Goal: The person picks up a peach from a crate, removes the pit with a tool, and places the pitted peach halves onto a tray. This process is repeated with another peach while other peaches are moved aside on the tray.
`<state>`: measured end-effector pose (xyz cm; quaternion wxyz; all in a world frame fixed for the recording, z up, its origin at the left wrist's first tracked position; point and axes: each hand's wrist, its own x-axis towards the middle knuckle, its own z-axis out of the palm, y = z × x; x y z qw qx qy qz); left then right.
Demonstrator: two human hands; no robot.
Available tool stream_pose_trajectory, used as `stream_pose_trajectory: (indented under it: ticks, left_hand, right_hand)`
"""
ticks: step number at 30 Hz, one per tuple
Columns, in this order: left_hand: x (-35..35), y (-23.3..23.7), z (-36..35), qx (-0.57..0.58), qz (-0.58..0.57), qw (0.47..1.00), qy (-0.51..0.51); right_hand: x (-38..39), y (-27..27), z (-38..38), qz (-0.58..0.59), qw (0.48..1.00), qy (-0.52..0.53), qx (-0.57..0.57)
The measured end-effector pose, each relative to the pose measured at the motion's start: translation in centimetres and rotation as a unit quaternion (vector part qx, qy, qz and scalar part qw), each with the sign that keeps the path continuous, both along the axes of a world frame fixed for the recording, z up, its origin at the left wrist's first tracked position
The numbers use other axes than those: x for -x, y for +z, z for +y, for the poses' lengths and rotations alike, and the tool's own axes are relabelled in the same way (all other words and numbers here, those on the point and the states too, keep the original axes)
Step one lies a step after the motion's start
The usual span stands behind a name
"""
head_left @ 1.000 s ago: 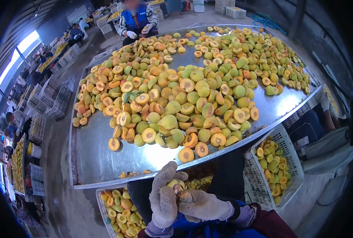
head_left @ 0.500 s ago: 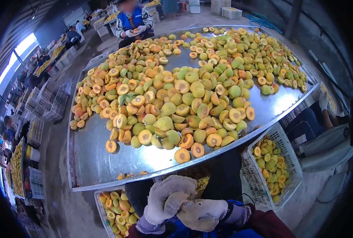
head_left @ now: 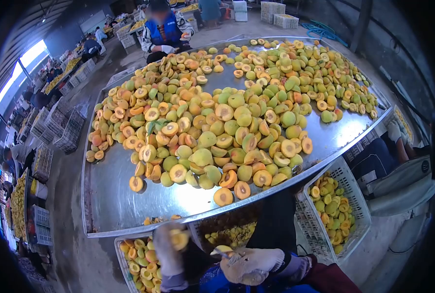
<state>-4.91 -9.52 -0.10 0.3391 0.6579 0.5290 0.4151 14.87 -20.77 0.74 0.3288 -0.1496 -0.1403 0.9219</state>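
My left hand (head_left: 167, 251), in a pale work glove and smeared by motion, is closed on a peach half (head_left: 179, 240) above the crate of halves at lower left. My right hand (head_left: 251, 266), also gloved, is closed around a small metal tool (head_left: 221, 252), mostly hidden by the fingers. A yellow piece of fruit (head_left: 223, 248) shows at the tool's tip. Beyond both hands, a metal table (head_left: 115, 195) bears a wide heap of halved peaches (head_left: 217, 127), many with cut faces and pits showing.
A plastic crate of peach halves (head_left: 142, 263) stands below the table's front edge at left, another crate (head_left: 361, 215) at right. Small yellow pieces (head_left: 234, 234) lie beneath the table. A co-worker (head_left: 164, 29) is at the far side; another person's leg (head_left: 373, 158) is at right.
My hands were together in front of me and have parted. The left has moved left with a peach half; the tool now shows in the right. The far co-worker's hands have separated.
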Motion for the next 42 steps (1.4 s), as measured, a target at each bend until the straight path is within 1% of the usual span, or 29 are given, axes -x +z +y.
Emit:
stream_pose_trajectory:
  ticks: [1,3,5,6,8,9,11,13,15,17,19,21,23,25,26,27,28,29,30,31,33,34,35,36,37,38,39,41,42]
  left_hand:
    - [3.4,-1.6,0.1,-0.042,0.053,0.996,0.056]
    - [11.1,-4.3,-1.0,0.143,-0.033,0.982,0.12]
    - [15.1,-4.8,-2.6,0.25,0.224,0.926,0.174]
    - [16.2,-5.5,-4.0,0.248,0.225,0.925,0.177]
    - [17.0,-5.6,-5.6,0.15,0.474,0.865,0.069]
    - [16.7,-6.6,-5.0,0.149,0.474,0.865,0.067]
    - [11.7,-5.8,-2.6,0.038,0.249,0.959,0.131]
    - [4.4,-2.7,0.4,0.009,0.154,0.988,0.03]
    - [-1.8,-2.2,2.6,0.064,0.114,0.991,-0.035]
    - [-6.5,-3.4,5.3,0.028,0.21,0.971,-0.108]
    - [-10.3,-4.1,7.6,0.16,0.326,0.913,-0.188]
    - [-12.5,-4.5,8.2,0.189,0.391,0.879,-0.196]
    - [-12.9,-6.7,8.6,0.169,0.411,0.868,-0.219]
    - [-12.5,-6.5,8.7,0.171,0.336,0.896,-0.234]
    - [-12.0,-5.3,8.7,0.259,0.254,0.905,-0.223]
    - [-11.4,-5.5,8.7,0.258,0.257,0.905,-0.221]
    - [-10.6,-6.1,8.4,0.336,0.061,0.924,-0.169]
    - [-9.9,-5.6,8.3,0.398,-0.139,0.9,-0.109]
    - [-8.7,-4.8,7.9,0.444,-0.275,0.85,-0.073]
    - [-7.9,-3.0,6.9,0.443,-0.273,0.851,-0.074]
    - [-6.2,0.2,4.5,0.351,-0.375,0.818,-0.26]
    - [-5.5,1.1,4.0,0.296,-0.227,0.878,-0.298]
    - [-4.9,1.6,3.8,0.234,-0.073,0.912,-0.328]
    - [-4.4,1.2,3.4,0.287,-0.083,0.92,-0.253]
    - [-4.3,0.9,3.1,0.289,-0.185,0.92,-0.188]
    - [-3.9,1.0,3.0,0.336,-0.29,0.884,-0.146]
    - [-3.7,1.2,2.9,0.377,-0.391,0.833,-0.102]
    - [-3.8,1.1,2.1,0.369,-0.439,0.811,-0.117]
    - [-4.0,1.1,1.6,0.359,-0.487,0.786,-0.133]
  right_hand:
    - [-0.8,0.2,0.0,-0.059,0.998,-0.005,-0.025]
    - [-1.1,0.7,0.4,-0.082,0.996,-0.008,-0.021]
    - [-1.1,1.1,0.9,-0.105,0.994,-0.008,-0.017]
    - [-1.0,1.3,1.3,-0.136,0.991,0.014,-0.004]
    - [-0.6,2.0,1.9,-0.164,0.986,0.034,0.009]
    - [-0.6,2.3,2.2,-0.179,0.983,0.031,-0.02]
    - [-0.6,2.5,2.3,-0.193,0.98,0.03,-0.046]
    - [-0.7,2.6,2.5,-0.235,0.97,0.048,-0.04]
    - [-0.7,1.9,1.9,-0.24,0.969,0.037,-0.043]
    - [-1.1,1.5,1.2,-0.248,0.967,0.022,-0.047]
    - [-1.8,1.4,0.9,-0.301,0.953,0.02,-0.03]
    - [-2.1,1.1,0.9,-0.331,0.943,0.025,-0.032]
    - [-2.1,2.0,0.9,-0.316,0.948,-0.027,0.003]
    - [-2.3,1.9,1.5,-0.34,0.94,-0.007,0.003]
    - [-2.3,1.4,1.8,-0.35,0.937,0.015,-0.006]
    - [-2.2,1.2,2.0,-0.358,0.933,0.037,-0.013]
    - [-2.2,1.5,2.1,-0.355,0.934,0.037,-0.014]
    - [-2.2,2.2,2.3,-0.409,0.912,0.039,-0.018]
    - [-2.2,2.6,2.4,-0.463,0.885,0.04,-0.022]
    - [-2.2,2.2,2.5,-0.462,0.886,0.038,-0.022]
    - [-2.1,1.0,2.4,-0.671,0.707,0.02,-0.222]
    - [-2.1,2.7,2.7,-0.69,0.686,0.033,-0.227]
    - [-1.8,2.1,2.6,-0.688,0.688,0.037,-0.228]
    - [-1.3,1.1,2.5,-0.697,0.682,0.015,-0.223]
    - [-0.9,0.9,2.4,-0.705,0.674,-0.008,-0.218]
    - [-1.0,2.0,2.5,-0.675,0.705,-0.043,-0.215]
    - [-0.8,2.0,2.6,-0.674,0.706,-0.04,-0.215]
    - [-0.5,1.9,2.6,-0.526,0.838,-0.061,-0.131]
    - [-0.4,2.4,2.6,-0.525,0.839,-0.062,-0.128]
